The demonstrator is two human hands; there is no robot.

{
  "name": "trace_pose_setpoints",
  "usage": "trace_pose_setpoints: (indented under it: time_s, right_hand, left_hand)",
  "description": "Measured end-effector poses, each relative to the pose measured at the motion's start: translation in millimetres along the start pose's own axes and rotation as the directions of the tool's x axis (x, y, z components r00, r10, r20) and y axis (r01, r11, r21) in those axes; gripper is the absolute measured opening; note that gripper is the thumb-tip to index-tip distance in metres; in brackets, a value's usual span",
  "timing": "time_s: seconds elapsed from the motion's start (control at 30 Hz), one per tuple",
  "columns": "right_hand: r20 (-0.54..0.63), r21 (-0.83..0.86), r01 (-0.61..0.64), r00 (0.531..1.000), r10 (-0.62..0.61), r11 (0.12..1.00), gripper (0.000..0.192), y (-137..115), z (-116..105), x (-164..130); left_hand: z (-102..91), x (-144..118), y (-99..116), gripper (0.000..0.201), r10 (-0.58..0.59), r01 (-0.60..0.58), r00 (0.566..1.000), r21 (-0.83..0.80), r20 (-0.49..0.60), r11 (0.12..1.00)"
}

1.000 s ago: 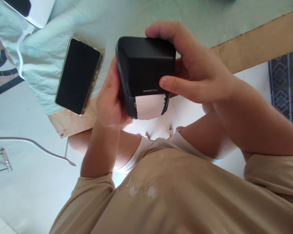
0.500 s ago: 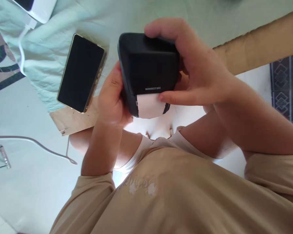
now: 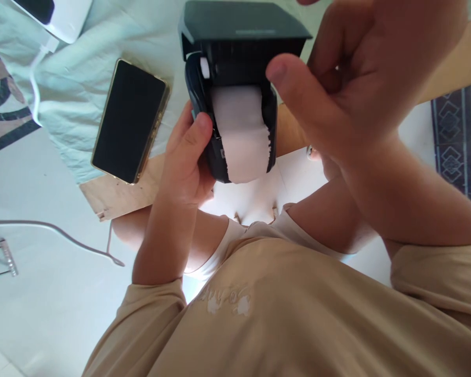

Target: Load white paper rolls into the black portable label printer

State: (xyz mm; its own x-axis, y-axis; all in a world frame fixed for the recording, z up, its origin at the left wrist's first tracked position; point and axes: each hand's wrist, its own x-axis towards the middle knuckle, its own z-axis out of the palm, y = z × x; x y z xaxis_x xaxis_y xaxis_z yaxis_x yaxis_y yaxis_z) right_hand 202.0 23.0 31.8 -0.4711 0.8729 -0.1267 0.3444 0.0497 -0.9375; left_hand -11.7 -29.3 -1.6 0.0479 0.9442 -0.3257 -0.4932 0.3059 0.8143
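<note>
A black label printer is tilted toward me in front of my chest, its hinged lid raised. Inside lies a roll of white label paper, its jagged-edged strip hanging over the front. My left hand grips the printer's left side, thumb on the rim and the other fingers partly hidden beneath. Beside the lid's right corner is my right hand, thumb stretched across the opening and forefinger apart from it near the top edge. The remaining fingers curl inward. Whether the thumb touches the lid I cannot tell.
A dark-screened phone lies left of the printer on a pale green cloth over a wooden board. A white device with a cable is at top left. A patterned dark mat lies at right.
The printer's lid has swung up from closed, exposing the paper roll. My right hand has moved up and right, off the printer's front. My left hand keeps hold of the printer.
</note>
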Motion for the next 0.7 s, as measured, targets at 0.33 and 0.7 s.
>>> trace_pose_setpoints:
  time_s: [0.33, 0.7]
  right_hand:
    - [-0.037, -0.725, 0.037, 0.995, -0.092, 0.688, 0.026, -43.7, 8.9, 21.4]
    - [0.089, -0.68, 0.089, 0.995, -0.038, 0.728, 0.024, -48.9, 0.8, 16.4]
  left_hand:
    - [0.2, -2.9, 1.6, 0.02, -0.029, 0.03, 1.0, 0.023, -0.005, 0.999]
    - [-3.6, -4.2, -0.4, 0.043, 0.018, -0.019, 1.0, 0.035, 0.023, 0.999]
